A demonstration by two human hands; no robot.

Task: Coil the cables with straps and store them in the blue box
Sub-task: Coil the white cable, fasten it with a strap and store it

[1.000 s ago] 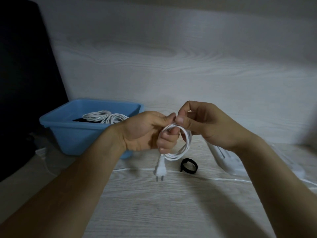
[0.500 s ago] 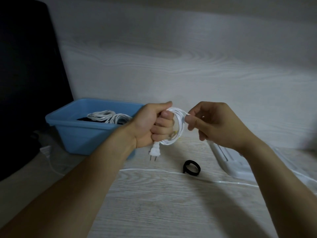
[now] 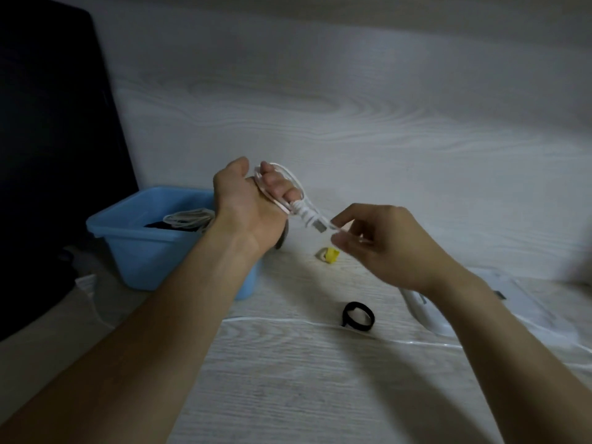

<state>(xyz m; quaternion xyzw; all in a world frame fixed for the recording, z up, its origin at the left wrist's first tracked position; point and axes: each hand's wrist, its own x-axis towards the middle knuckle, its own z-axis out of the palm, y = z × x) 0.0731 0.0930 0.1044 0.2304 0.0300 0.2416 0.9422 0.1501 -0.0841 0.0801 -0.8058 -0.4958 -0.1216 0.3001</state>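
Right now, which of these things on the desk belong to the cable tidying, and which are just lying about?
Part of the job:
white cable, looped in the left hand
right hand, pinching its end
blue box
coiled cables inside the box
black strap
yellow strap

Lying about:
white device
dark screen

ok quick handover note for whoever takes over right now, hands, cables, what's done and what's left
Left hand: raised, white cable coil looped around its fingers.
Right hand: pinching the coil's loose end by the plug.
Blue box: one coiled white cable already inside.
On the table: black strap and yellow strap, both unused; another white cable lies uncoiled.
Left: strap this coil, box it, then coil the loose cable.
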